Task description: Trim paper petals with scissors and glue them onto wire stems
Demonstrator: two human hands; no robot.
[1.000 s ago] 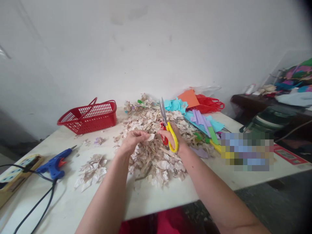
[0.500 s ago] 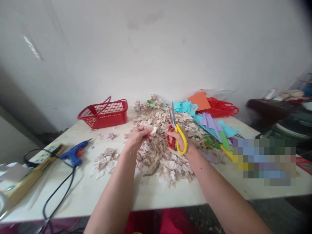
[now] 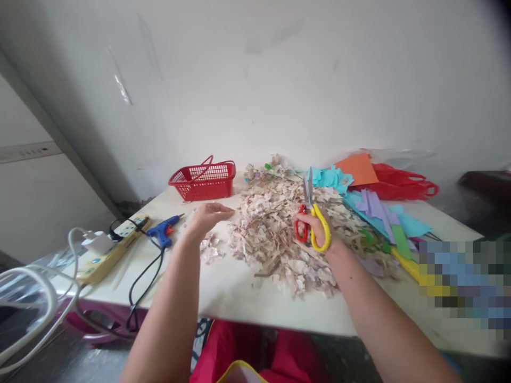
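My right hand (image 3: pixel 317 230) is wrapped round the handles of a pair of scissors (image 3: pixel 309 191), one loop red and the other yellow. Their metal blades point up and away from me, slightly parted. Beneath lies a broad heap of pale, crumpled petal-like scraps (image 3: pixel 259 234). Off the heap's left edge, my left hand (image 3: pixel 211 217) hovers with its fingers stretched toward the right, and I see nothing held in it. A smaller cluster of the same scraps (image 3: pixel 211 250) lies on the table just below that hand.
Behind my left hand stands a red plastic basket (image 3: pixel 203 183). A blue glue gun (image 3: pixel 163 231) with a black cord lies beside a yellow power strip (image 3: pixel 104 263). Orange sheet (image 3: pixel 359 169), blue and lilac paper pieces (image 3: pixel 375 210) and a red plastic bag (image 3: pixel 403 183) lie at right.
My left hand has moved left, away from the heap, and the pale scrap pinched in it is no longer seen there. The scissors stay in my right hand. The view has turned left.
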